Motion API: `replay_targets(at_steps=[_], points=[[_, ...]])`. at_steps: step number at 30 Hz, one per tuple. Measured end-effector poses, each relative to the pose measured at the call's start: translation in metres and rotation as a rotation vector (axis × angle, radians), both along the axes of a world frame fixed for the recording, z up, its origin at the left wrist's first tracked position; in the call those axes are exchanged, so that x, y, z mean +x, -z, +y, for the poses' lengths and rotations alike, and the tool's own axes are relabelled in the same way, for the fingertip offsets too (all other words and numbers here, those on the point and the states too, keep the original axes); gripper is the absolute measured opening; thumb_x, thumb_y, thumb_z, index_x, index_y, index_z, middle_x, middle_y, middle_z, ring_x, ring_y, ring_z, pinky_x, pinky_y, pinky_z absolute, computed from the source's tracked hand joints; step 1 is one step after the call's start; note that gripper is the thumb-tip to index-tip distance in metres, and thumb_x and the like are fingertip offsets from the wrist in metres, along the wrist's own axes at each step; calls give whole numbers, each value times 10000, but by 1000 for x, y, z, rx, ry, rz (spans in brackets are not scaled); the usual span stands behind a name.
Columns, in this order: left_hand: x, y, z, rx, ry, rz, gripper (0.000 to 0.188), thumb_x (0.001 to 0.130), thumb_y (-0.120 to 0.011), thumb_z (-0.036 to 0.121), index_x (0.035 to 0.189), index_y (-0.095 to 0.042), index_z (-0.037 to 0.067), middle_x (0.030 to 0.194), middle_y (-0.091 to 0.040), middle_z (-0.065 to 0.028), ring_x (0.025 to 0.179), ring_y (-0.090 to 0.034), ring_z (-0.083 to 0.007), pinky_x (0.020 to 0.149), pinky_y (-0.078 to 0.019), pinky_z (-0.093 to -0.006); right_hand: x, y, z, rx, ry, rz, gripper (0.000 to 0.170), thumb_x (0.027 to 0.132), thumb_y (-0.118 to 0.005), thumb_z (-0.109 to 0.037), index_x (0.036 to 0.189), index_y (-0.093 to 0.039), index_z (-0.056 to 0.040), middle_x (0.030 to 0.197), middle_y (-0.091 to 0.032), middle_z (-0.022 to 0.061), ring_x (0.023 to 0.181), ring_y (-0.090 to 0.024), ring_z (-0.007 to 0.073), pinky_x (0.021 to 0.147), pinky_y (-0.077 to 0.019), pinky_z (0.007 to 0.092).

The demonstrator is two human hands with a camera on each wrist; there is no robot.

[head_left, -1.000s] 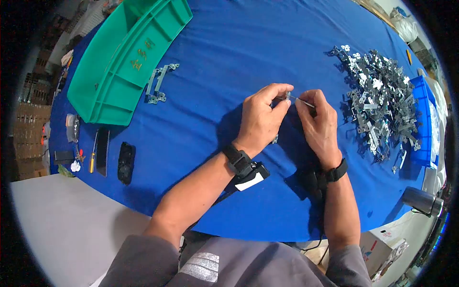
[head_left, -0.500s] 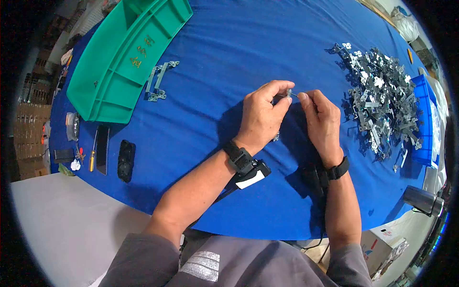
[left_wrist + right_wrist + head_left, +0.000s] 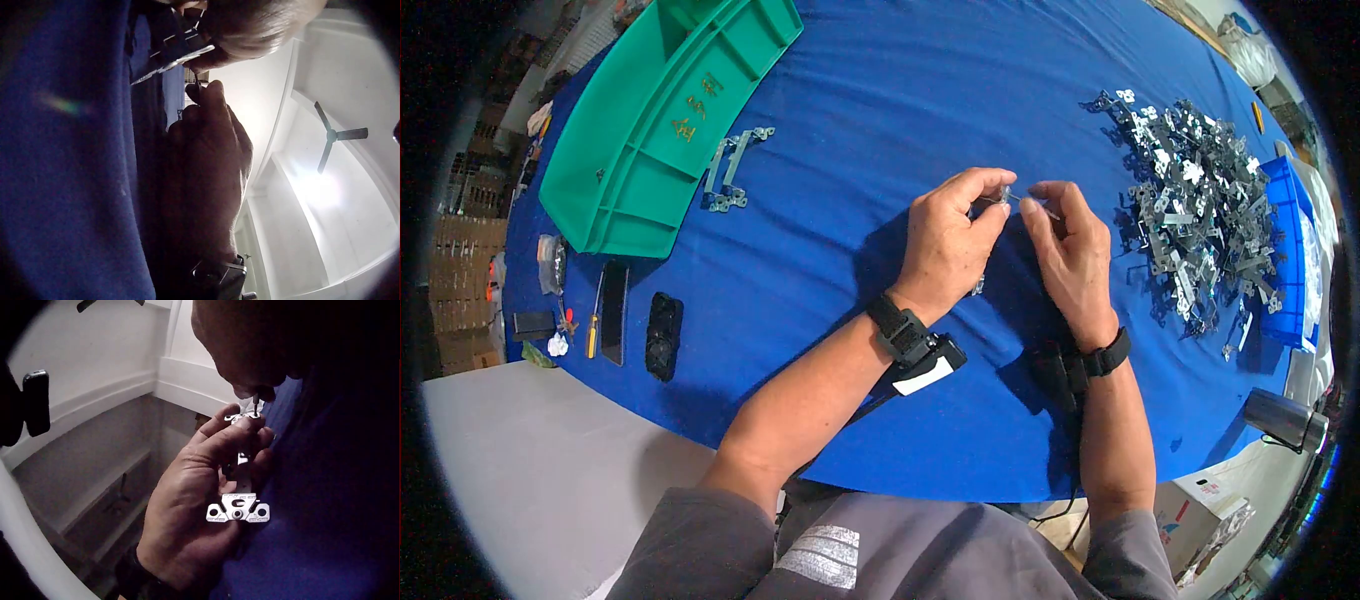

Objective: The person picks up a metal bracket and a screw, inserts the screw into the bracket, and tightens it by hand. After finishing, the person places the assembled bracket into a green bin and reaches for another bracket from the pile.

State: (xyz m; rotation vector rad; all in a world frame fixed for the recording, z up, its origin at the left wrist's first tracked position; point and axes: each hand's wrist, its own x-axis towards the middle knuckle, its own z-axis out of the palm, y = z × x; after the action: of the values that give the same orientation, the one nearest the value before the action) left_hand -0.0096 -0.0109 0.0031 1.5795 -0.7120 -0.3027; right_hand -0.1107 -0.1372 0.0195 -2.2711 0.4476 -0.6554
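In the right-wrist view's centre, we see the left hand [image 3: 190, 494] gripping a metal bracket [image 3: 244, 480] lengthwise up the frame, its upper end just below a thin rod [image 3: 255, 404] the right hand [image 3: 247, 347] pinches.

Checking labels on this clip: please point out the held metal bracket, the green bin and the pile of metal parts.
Metal bracket [image 3: 244, 480], right wrist view: its flat middle strip.
Green bin [image 3: 650, 195], head view: its ribbed side.
Pile of metal parts [image 3: 1200, 215], head view: its middle.
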Motion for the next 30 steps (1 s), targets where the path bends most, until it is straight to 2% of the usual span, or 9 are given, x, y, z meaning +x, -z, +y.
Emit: replay_targets(at_steps=[3, 5, 6, 8, 14, 20, 24, 26, 30], points=[[0, 2, -1, -14, 4, 21, 270, 913, -697, 18, 1181, -719, 31, 919, -710, -16, 768, -633, -64, 659, -533, -232, 1, 4, 2, 114, 19, -89, 145, 975, -680, -146, 944, -647, -8, 726, -645, 144, 609, -604, 236, 568, -471, 365], [-1, 0, 0, -5, 3, 19, 268, 913, -695, 16, 1179, -719, 31, 918, -709, -16, 763, -630, -64, 657, -532, -233, 1, 7, -2, 71, -22, -87, 145, 988, -671, -140, 990, -651, 4, 730, -614, 84, 638, -539, 128, 592, -448, 306], [-1, 0, 0, 6, 2, 18, 266, 913, -694, 13, 1177, -719, 30, 917, -707, -15, 758, -627, -64, 655, -531, -234, 0, 6, -3, 72, -22, -87, 145, 988, -671, -140, 990, -651, 4, 730, -614, 84, 638, -539, 128, 592, -448, 306], [-1, 0, 0, 5, -1, 20, 265, 912, -694, 11, 1176, -719, 30, 919, -707, -15, 753, -624, -64, 653, -530, -234, -1, 1, -4, -43, -14, 41, 127, 960, -685, -115, 991, -638, -1, 757, -653, 137, 620, -613, 232, 574, -480, 357], [-1, 0, 0, -7, -2, 20, 266, 911, -697, 12, 1176, -719, 29, 925, -708, -17, 750, -626, -68, 652, -533, -238, 3, 3, 5, 120, 29, -143, 129, 965, -690, -131, 971, -652, -8, 724, -633, 141, 613, -604, 230, 575, -473, 361], [-2, -3, 0, 5, -7, 27, 273, 907, -698, 10, 1178, -721, 34, 932, -715, -25, 749, -626, -69, 652, -535, -238, -2, 2, -5, -52, -9, 45, 133, 951, -700, -119, 988, -630, -12, 729, -640, 136, 615, -609, 221, 571, -477, 348], [0, 0, 0, -5, -1, -3, 269, 909, -696, 11, 1176, -722, 35, 927, -714, -21, 736, -621, -64, 641, -528, -234, 1, -2, 3, 75, 19, 36, 130, 953, -700, -119, 956, -631, -9, 716, -626, 136, 604, -594, 222, 567, -468, 357], [-1, -1, 0, -4, 0, 6, 268, 911, -694, 12, 1176, -722, 34, 924, -712, -18, 732, -619, -63, 641, -526, -233, 4, 8, 4, 123, 24, -161, 129, 952, -704, -125, 956, -640, -13, 695, -609, 129, 593, -571, 221, 556, -453, 360], [-1, -2, 0, -1, -4, 23, 264, 913, -693, 15, 1175, -722, 30, 913, -709, -11, 732, -618, -62, 643, -526, -234, -1, 3, -5, -16, -25, -11, 151, 947, -710, -131, 996, -630, -13, 725, -627, 133, 610, -592, 223, 567, -468, 355]])
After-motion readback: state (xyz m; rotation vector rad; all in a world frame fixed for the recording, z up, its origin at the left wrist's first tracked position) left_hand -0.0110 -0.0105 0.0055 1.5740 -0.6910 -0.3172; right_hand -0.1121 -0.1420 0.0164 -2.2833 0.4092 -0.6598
